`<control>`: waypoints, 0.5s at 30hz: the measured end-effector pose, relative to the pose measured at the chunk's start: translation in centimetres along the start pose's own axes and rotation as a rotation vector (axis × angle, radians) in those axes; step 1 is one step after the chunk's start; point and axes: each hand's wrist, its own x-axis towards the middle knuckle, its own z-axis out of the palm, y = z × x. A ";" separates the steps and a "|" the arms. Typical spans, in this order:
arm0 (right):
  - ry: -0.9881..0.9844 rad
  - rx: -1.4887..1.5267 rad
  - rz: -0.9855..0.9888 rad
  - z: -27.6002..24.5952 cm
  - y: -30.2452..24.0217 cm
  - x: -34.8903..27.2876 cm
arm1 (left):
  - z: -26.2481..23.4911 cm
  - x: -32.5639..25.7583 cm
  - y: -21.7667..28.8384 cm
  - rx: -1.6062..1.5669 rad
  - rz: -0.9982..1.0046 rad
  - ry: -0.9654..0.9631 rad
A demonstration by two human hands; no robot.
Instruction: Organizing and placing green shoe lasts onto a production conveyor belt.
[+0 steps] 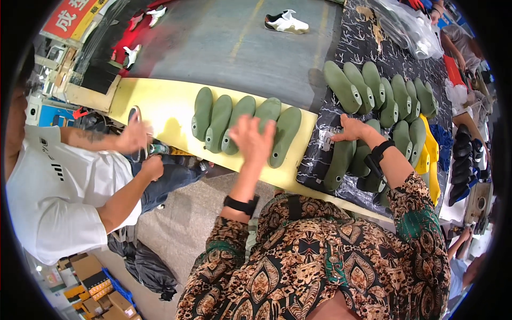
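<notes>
Several green shoe lasts lie in a row on a yellow board, among them a left-end last point(202, 112) and a right-end last point(286, 136). My left hand point(253, 140) is over the row with fingers apart, partly covering the fourth last point(268, 106); whether it touches is unclear. At the right, my right hand point(353, 129) reaches over a green last point(338, 166) on the black patterned cloth point(316, 160). Its thumb and fingers are apart, and nothing shows gripped between them. More green lasts point(341, 85) lie grouped on that cloth, beyond my right hand.
Behind the yellow board point(160, 101) runs a grey conveyor belt point(224, 42) carrying a white shoe point(287, 22). A co-worker in a white shirt point(64, 186) sits at the left, holding a shoe-like item. Yellow lasts point(431, 154) and clear plastic point(413, 32) are at the right.
</notes>
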 end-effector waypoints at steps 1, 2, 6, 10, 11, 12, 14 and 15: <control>-0.009 0.001 0.006 -0.2 -0.1 -0.2 | -1.0 1.2 -1.4 0.095 0.039 0.112; -0.020 0.001 0.014 -0.5 -0.1 -0.4 | -1.8 2.3 -2.9 0.187 0.080 0.221; -0.026 -0.047 0.032 -0.6 -0.8 -0.5 | -2.2 6.5 -11.1 0.548 -0.271 0.025; -0.060 -0.041 0.032 -1.0 -2.3 -0.8 | -4.2 7.6 -19.8 0.302 -0.267 -0.154; -0.065 -0.030 -0.002 -0.9 -3.5 -0.6 | -5.4 6.6 -22.9 0.321 -0.223 -0.146; -0.065 -0.017 0.015 -0.6 -3.2 -0.7 | -4.9 6.3 -22.6 0.316 -0.208 -0.161; -0.032 -0.046 -0.006 -0.5 -2.6 -0.4 | -5.0 5.2 -20.7 0.290 -0.208 -0.145; -0.033 -0.032 0.013 -0.7 -2.3 -0.6 | -4.8 4.5 -18.9 0.284 -0.192 -0.162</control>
